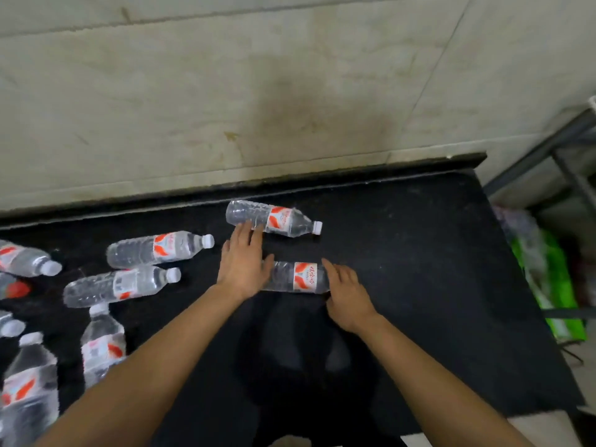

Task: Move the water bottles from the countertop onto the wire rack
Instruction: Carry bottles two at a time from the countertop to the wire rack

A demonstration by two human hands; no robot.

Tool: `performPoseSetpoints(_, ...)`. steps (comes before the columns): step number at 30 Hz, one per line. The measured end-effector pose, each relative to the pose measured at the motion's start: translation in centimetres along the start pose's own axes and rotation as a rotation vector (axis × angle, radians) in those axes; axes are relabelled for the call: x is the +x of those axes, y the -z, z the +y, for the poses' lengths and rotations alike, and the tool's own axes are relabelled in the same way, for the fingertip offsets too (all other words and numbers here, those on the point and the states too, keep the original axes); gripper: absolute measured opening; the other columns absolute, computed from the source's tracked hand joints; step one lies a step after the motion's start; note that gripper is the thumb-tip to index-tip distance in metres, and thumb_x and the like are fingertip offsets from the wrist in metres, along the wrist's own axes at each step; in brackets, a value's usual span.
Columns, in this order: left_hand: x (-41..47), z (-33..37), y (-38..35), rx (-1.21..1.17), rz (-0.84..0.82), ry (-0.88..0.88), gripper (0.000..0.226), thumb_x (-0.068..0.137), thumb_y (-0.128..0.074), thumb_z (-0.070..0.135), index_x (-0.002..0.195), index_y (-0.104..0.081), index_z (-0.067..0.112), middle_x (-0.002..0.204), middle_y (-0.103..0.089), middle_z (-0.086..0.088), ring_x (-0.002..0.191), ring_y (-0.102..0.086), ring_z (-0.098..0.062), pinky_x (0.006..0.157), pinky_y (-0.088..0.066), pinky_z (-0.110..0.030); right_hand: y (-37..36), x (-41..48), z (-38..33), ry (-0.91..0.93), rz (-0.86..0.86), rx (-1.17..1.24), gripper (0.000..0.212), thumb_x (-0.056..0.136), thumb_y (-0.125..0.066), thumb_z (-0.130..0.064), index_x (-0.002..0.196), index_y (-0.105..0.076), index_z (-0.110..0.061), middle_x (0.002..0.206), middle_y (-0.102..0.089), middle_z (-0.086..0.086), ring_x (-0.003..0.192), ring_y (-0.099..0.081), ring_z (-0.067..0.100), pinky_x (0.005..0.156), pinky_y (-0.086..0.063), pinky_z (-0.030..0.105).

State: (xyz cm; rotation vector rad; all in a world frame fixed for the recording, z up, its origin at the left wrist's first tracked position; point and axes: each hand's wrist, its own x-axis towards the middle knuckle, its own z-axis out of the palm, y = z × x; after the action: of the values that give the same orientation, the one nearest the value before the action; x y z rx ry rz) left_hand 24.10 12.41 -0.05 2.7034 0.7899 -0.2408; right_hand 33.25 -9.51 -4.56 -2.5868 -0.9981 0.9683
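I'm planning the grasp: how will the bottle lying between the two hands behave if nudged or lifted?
The bottle lies on its side on the flat black countertop, so a nudge would probably roll it. It looks full of water, so likely heavy for its size. Its thin ribbed plastic may give under a hard squeeze.

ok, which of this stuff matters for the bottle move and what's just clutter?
Job: water bottles lying on the countertop, two by the left hand and right hand; wire rack.
Clutter: green bag right of the countertop; tiled wall.
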Motion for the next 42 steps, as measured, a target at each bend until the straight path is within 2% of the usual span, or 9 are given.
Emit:
performPoseSetpoints(8, 7.9, 0.7, -1.4, 0.218, -0.153, -0.189, 0.087, 0.095, -0.061, 0.037, 0.161, -0.008, 0.013, 0.169, -0.002, -0.016, 0.156, -0.001, -0.033, 0.12, -0.01, -0.063, -2.0, -1.2, -0.3, -0.067, 0.146, -0.039, 0.092, 0.09, -0.065, -0.009, 0.16, -0.008, -0.025, 0.152, -0.034, 0.003, 0.142, -0.029, 0.023, 0.116, -0.034, 0.038)
performPoseSetpoints(12, 7.7, 0.4, -2.2, 0.336, -0.044, -0.223, 0.076, 0.089, -0.064, 0.04, 0.154, -0.031, 0.018, 0.147, -0.038, -0.018, 0.135, -0.034, -0.039, 0.111, -0.026, -0.062, -2.7, -2.2, -0.8, -0.13, 0.167, 0.052, 0.082, 0.096, -0.054, -0.012, 0.161, -0.008, -0.03, 0.149, -0.038, 0.002, 0.136, -0.034, 0.023, 0.114, -0.036, 0.038)
performPoseSetpoints(16, 7.0, 0.8, -2.7, 0.368, -0.1, -0.126, 0.075, 0.081, -0.07, 0.053, 0.145, -0.041, 0.028, 0.135, -0.04, -0.016, 0.122, -0.039, -0.037, 0.101, -0.036, -0.055, -3.1, -2.6, -2.0, -0.209, 0.212, 0.161, 0.069, 0.1, -0.049, -0.03, 0.16, -0.015, -0.035, 0.143, -0.04, 0.004, 0.128, -0.038, 0.024, 0.103, -0.046, 0.041)
performPoseSetpoints(20, 6.3, 1.2, -2.9, 0.328, -0.114, -0.107, 0.073, 0.077, -0.075, 0.044, 0.141, -0.046, 0.022, 0.135, -0.047, -0.013, 0.123, -0.043, -0.035, 0.1, -0.04, -0.053, -2.4, -2.3, -1.5, -0.244, 0.065, 0.112, 0.067, 0.099, -0.053, -0.024, 0.157, -0.021, -0.031, 0.142, -0.04, 0.009, 0.126, -0.047, 0.029, 0.102, -0.049, 0.043)
performPoseSetpoints(24, 5.7, 1.1, -2.2, 0.357, -0.211, -0.146, 0.073, 0.077, -0.074, 0.044, 0.14, -0.046, 0.022, 0.135, -0.051, -0.01, 0.124, -0.047, -0.033, 0.103, -0.043, -0.053, -0.6, -3.0, -1.1, -0.292, 0.031, 0.23, 0.051, 0.091, -0.059, -0.018, 0.141, -0.051, -0.027, 0.132, -0.051, 0.009, 0.116, -0.061, 0.031, 0.1, -0.052, 0.043)
performPoseSetpoints(30, 2.4, -0.5, -1.0, -0.023, -0.196, -0.009, 0.065, 0.068, -0.08, 0.038, 0.126, -0.059, 0.019, 0.132, -0.052, -0.01, 0.121, -0.049, -0.034, 0.099, -0.047, -0.051, 5.2, -3.6, -1.2, -0.223, 0.204, 0.203, 0.04, 0.091, -0.066, -0.016, 0.128, -0.065, -0.028, 0.122, -0.049, 0.004, 0.105, -0.063, 0.029, 0.09, -0.055, 0.037)
performPoseSetpoints(34, 0.0, -1.6, 0.7, -0.316, -0.054, 0.031, 0.035, 0.063, -0.077, 0.024, 0.094, -0.063, 0.018, 0.097, -0.067, -0.005, 0.093, -0.064, -0.029, 0.078, -0.053, -0.038, 10.3, -4.3, -1.2, -0.124, 0.245, -0.043, 0.055, 0.087, -0.068, -0.016, 0.139, -0.056, -0.026, 0.126, -0.045, 0.006, 0.118, -0.053, 0.028, 0.096, -0.046, 0.036)
performPoseSetpoints(38, -2.9, -2.4, 2.2, -0.781, 0.056, 0.148, 0.057, 0.065, -0.086, 0.009, 0.116, -0.065, 0.025, 0.105, -0.072, 0.0, 0.093, -0.068, -0.017, 0.085, -0.052, -0.032, 12.6, -5.3, -1.8, -0.052, 0.234, 0.055, 0.059, 0.08, -0.067, -0.037, 0.137, -0.054, -0.031, 0.123, -0.043, 0.0, 0.119, -0.048, 0.025, 0.098, -0.043, 0.036)
performPoseSetpoints(42, -5.9, -3.0, 2.2, -1.065, 0.052, 0.182, 0.067, 0.069, -0.083, -0.013, 0.124, -0.052, 0.009, 0.111, -0.068, -0.011, 0.096, -0.067, -0.018, 0.09, -0.055, -0.036, 10.4, -5.8, -3.4, 0.06, 0.37, 0.447, 0.049, 0.08, -0.072, -0.031, 0.127, -0.058, -0.035, 0.113, -0.047, -0.008, 0.102, -0.056, 0.014, 0.094, -0.051, 0.035)
